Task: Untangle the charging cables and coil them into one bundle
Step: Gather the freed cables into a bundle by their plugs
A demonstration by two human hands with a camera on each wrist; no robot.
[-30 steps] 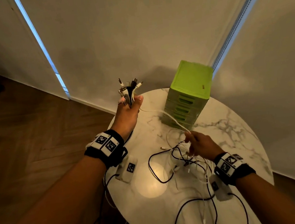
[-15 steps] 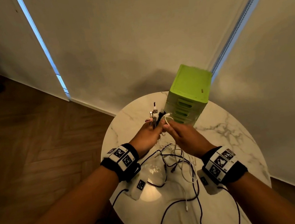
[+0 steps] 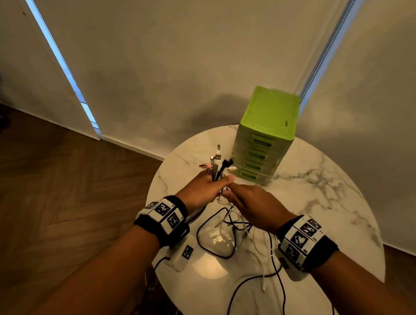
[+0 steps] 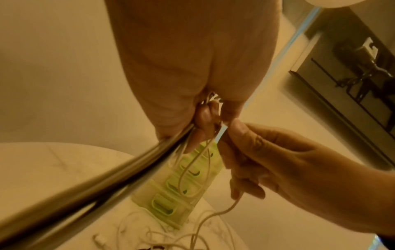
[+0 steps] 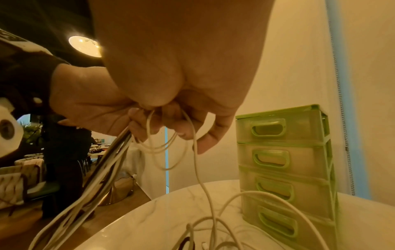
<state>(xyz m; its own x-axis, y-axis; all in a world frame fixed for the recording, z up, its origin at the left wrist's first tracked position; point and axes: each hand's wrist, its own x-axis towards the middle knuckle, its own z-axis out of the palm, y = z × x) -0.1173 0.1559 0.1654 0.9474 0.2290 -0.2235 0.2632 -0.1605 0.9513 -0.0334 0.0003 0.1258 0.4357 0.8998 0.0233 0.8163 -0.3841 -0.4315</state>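
Plugs [image 3: 218, 162] stand bunched above the left hand [image 3: 200, 189], which grips the cables' gathered ends over the table [image 3: 335, 194] while the right hand [image 3: 255, 205] pinches a white cable [image 5: 197, 162], likely to strip out tangles.

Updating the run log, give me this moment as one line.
left hand: grips plug ends | right hand: pinches white cable | remaining cables: tangled on marble table

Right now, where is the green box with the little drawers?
In the head view, the green drawer box stands upright at the far side of the round marble table, near the wall, just beyond the plug ends.
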